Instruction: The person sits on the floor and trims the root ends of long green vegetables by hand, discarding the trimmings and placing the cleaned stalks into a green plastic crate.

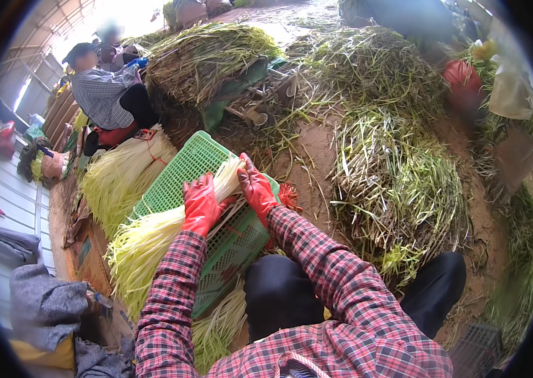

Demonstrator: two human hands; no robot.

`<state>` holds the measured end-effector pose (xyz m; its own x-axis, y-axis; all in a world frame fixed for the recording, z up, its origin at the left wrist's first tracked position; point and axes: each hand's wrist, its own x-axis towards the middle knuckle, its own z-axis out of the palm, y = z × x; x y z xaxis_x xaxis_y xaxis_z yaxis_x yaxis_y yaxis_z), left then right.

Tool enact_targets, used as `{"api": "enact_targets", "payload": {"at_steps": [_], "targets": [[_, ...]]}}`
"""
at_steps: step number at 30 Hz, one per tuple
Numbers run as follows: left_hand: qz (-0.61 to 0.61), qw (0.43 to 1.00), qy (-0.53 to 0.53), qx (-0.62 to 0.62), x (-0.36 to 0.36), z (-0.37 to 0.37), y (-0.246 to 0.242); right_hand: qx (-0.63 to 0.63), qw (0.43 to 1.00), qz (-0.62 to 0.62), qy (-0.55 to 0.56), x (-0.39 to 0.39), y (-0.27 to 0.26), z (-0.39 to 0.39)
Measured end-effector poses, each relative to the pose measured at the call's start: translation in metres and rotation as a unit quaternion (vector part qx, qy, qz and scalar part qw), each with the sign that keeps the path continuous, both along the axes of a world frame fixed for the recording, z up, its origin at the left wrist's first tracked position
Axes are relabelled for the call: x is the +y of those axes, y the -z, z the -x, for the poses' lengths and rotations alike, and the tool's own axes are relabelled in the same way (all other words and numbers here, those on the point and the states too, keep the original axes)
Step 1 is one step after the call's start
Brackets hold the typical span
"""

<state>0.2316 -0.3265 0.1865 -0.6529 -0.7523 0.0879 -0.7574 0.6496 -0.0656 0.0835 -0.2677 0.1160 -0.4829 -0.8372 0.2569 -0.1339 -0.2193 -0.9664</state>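
A bundle of pale yellow leafy stalks, which look like blanched chives (153, 236), lies across an upturned green plastic crate (181, 165). My left hand (200, 203), in a red rubber glove, grips the bundle around its middle. At the white stem end, my right hand (257, 186), gloved the same way, has its fingers against the stalks; whether it grips any is unclear. The leafy ends hang over the crate's left side. A few loose stems lie under my left hand. Beside the crate's right corner is a bunch of red ties (288, 196).
A larger bundle of yellow stalks (124, 170) with a red tie lies left of the crate. Heaps of untrimmed green stalks (398, 184) cover the earth floor to the right. A wheeled cart (257, 113) stands ahead. A seated person (105, 94) is at the upper left.
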Motion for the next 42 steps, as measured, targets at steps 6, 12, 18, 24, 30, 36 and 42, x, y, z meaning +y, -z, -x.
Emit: {"api": "enact_targets", "payload": {"at_steps": [6,12,18,24,30,36,42], "targets": [[-0.095,0.995,-0.005,0.003,0.008,0.001,0.016,-0.043,0.995,-0.001,-0.085,0.001,-0.004,0.019],[-0.065,0.995,0.039,0.066,0.001,-0.006,0.030,-0.001,0.984,0.165,-0.070,-0.038,-0.026,0.051],[0.027,0.994,0.046,0.095,-0.004,-0.005,0.038,0.149,0.980,0.015,-0.133,-0.047,-0.002,0.034],[-0.055,0.989,0.051,0.125,-0.007,-0.006,0.038,-0.067,0.984,0.000,-0.162,-0.031,-0.021,0.029],[0.005,0.981,0.105,0.165,-0.011,-0.009,0.042,0.199,0.974,0.098,-0.047,-0.048,-0.048,0.036],[-0.042,0.975,0.095,0.198,-0.010,-0.009,0.044,0.267,0.962,-0.028,-0.059,-0.052,-0.015,0.032],[0.044,0.997,0.019,0.054,-0.001,0.001,0.033,0.158,0.981,-0.037,-0.105,-0.055,0.002,0.035]]}}
